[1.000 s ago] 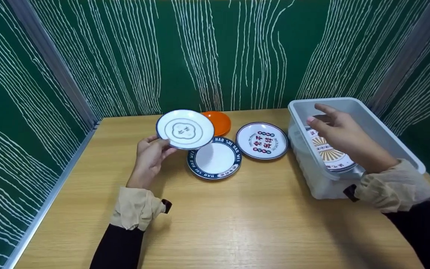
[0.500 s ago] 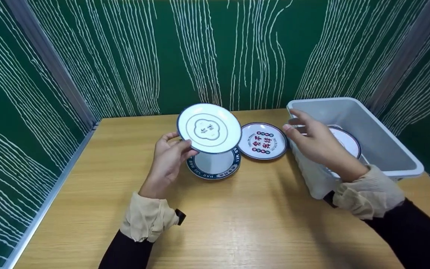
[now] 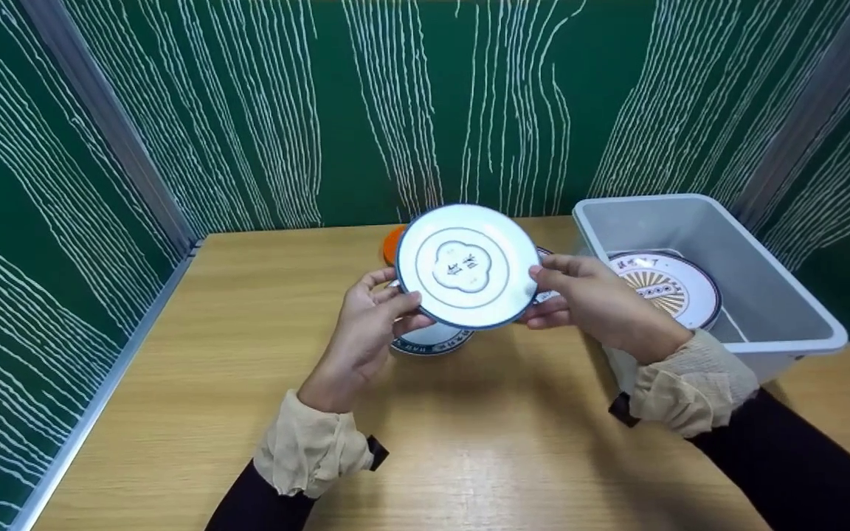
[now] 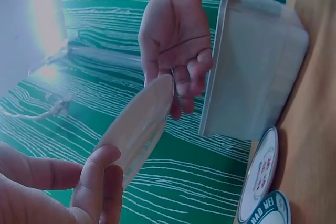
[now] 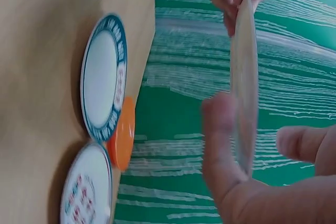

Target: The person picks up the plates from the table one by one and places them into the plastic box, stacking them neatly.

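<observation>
Pinching the white plate by opposite rims, left hand and right hand, fingers curled.

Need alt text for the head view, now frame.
Two hands, left hand and right hand, hold a white plate by its opposite edges above a wooden table. Behind it lie more plates and an orange dish; at right a grey bin holds a sunburst plate.

Place: a staged booth, not a lived-in room
Walls: green panels with white wavy lines close in three sides
Frame: metal posts in the corners
Surface: one wooden desk
</observation>
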Demonstrator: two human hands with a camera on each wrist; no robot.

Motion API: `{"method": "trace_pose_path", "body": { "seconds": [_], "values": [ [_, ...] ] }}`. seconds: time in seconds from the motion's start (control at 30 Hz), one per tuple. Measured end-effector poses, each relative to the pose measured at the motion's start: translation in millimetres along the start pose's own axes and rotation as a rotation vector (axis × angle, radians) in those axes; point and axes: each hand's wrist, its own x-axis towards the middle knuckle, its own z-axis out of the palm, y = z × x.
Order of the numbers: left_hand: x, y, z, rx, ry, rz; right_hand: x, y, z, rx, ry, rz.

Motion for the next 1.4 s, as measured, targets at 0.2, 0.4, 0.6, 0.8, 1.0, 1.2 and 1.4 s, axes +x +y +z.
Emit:
{"method": "trace_pose_path", "body": {
  "seconds": [0.2,0.4,0.6,0.8,1.0,1.2,1.4],
  "values": [
    [-0.9,-7.0,2.8,0.002,-0.067,-0.009,-5.6,2.6,0.3,0.109,0.053,0.004],
    [7.6,-11.2,-2.7,0.083,-0.142,0.004,-15.8,-2.1,-10.4,0.131,0.083,-0.056],
    [35.9,-24.1,-25.5,0.162,-0.025,-0.064,-25.5,-2.3,-29.9,0.202,0.124,-0.101],
    [63.5,-39.3,-51.4,0.288,0.132,-0.102,-29.8,2.7,-59.4,0.352,0.146,-0.14],
    [78.7,-50.2,-68.8,0.38,0.191,-0.09,-31.5,7.5,-90.1,0.43,0.173,-0.171],
    [83.3,-52.5,-75.8,0.297,0.179,-0.177,-38.1,11.7,-114.2,0.403,0.304,-0.128],
    [83.7,-54.3,-80.8,0.286,0.144,-0.227,-44.6,12.1,-132.2,0.369,0.407,-0.075]
  ]
}}
